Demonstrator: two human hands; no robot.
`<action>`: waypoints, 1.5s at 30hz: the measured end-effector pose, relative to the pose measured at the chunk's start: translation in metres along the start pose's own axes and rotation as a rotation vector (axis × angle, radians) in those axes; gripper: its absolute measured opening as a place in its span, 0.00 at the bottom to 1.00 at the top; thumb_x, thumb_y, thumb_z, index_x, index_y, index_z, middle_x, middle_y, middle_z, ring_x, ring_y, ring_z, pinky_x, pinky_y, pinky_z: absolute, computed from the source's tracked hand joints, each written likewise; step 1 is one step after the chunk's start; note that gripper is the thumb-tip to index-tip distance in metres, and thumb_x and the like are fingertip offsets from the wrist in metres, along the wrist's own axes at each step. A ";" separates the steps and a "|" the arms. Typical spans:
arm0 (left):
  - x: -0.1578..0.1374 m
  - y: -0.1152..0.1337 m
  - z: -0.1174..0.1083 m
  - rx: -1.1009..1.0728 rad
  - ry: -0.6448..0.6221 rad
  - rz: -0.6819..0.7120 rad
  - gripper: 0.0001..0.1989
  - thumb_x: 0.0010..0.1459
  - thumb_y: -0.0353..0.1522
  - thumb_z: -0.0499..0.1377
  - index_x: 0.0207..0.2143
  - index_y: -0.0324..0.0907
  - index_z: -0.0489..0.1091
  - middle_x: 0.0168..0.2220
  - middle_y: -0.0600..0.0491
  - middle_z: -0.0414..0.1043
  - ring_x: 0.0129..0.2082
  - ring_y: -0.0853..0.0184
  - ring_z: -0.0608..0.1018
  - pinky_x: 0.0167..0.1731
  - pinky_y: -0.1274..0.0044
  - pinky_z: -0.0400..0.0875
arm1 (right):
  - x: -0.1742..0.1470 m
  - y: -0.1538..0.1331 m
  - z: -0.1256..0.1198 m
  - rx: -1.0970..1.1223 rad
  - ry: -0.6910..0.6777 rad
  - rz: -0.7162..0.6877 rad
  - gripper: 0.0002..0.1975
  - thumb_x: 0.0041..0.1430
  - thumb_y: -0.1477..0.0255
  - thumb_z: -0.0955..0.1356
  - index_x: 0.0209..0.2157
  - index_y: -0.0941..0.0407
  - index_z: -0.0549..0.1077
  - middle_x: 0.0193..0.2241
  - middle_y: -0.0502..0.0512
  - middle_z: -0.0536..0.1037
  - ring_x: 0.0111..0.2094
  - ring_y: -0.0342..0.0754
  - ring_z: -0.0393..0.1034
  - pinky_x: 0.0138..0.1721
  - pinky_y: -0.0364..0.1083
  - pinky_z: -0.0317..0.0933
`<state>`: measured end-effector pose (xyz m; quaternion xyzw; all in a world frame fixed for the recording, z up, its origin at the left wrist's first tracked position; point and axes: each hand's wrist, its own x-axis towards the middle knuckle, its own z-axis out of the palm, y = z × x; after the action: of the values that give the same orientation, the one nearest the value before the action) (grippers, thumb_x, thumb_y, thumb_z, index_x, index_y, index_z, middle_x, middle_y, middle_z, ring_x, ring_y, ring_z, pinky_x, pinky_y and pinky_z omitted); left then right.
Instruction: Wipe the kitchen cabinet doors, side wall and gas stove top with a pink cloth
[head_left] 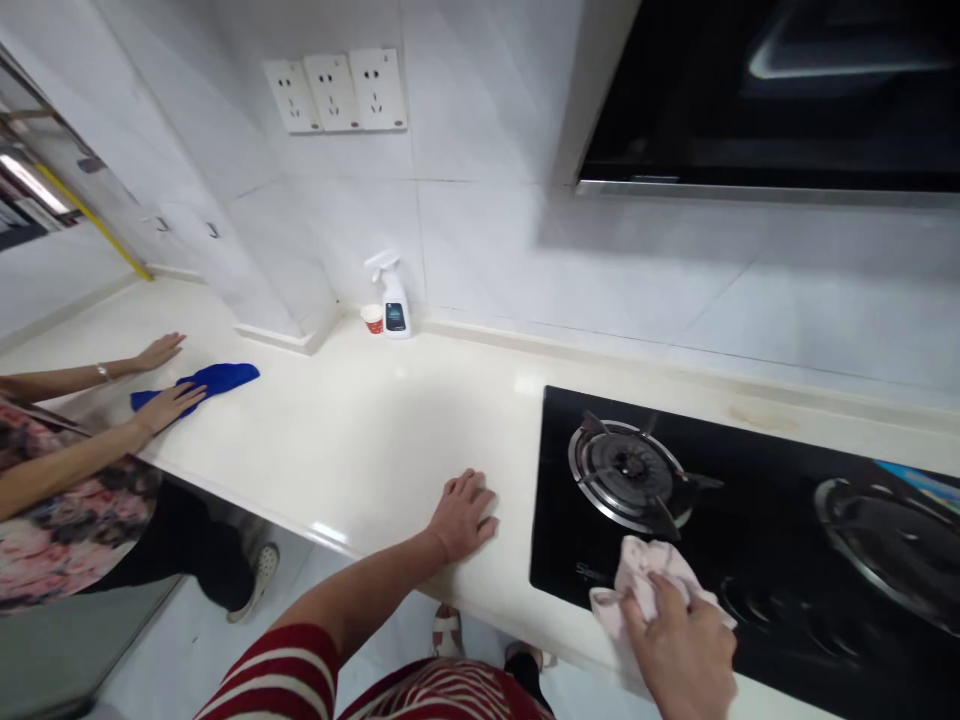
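My right hand (679,640) is closed on a pale pink cloth (654,568), pressed to the front edge of the black gas stove (559,480). The cloth lies just in front of the left burner (628,470), and part of it hangs over the white counter. My left hand (463,515) rests palm down on the white countertop (360,430), left of the stove, its fingers spread and holding nothing.
To the left a co-worker's hand (174,402) presses a blue cloth (225,377) on the counter. Near the wall stand a white spray bottle (394,305) and a small paper cup (372,319). A black range hood (750,110) hangs above the stove; a right burner (900,540) is partly in view.
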<state>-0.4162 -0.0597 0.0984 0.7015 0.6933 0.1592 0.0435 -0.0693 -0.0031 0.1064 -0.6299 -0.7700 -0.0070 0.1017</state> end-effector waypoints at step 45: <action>0.252 -0.016 -0.031 -0.163 0.235 -0.345 0.17 0.68 0.37 0.56 0.55 0.38 0.68 0.48 0.46 0.72 0.45 0.62 0.75 0.46 0.66 0.73 | 0.018 -0.004 0.047 0.118 0.313 0.173 0.27 0.68 0.56 0.54 0.53 0.56 0.73 0.59 0.67 0.72 0.64 0.65 0.60 0.62 0.65 0.53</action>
<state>-0.4430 0.1841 0.1639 0.5434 0.7880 0.2856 0.0457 -0.0831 0.0204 0.0639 -0.6779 -0.6868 -0.0509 0.2574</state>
